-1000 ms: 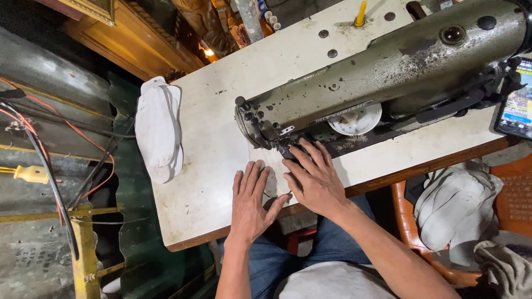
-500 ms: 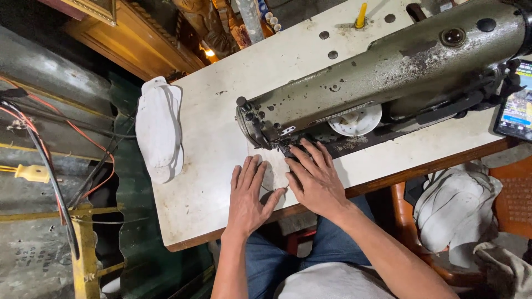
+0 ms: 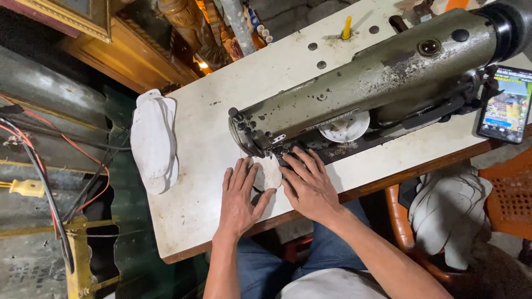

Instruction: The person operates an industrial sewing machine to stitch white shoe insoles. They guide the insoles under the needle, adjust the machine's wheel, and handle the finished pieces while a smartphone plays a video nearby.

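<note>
Seated at a white table, facing an old grey-green sewing machine. Left hand laid flat, fingers spread, pressing the near edge of a small white piece. Right hand also flat and unclenched, fingertips on the piece's right side, close by the needle end. Neither hand gripping anything, only pinning the piece down against the table. Piece lay on the machine bed just under the machine's head, between the two hands. Held that way, probably, to keep it flat and steer it at the needle. Needle itself too small to make out.

Stacked at the table's left edge: more white cut pieces, within easy reach of the left hand. Another white heap dropped on an orange chair to the right. Propped by the machine's right end: a phone, dark rectangle, bright blue-and-green screen. Yellow peg standing upright on the tabletop behind the machine.
</note>
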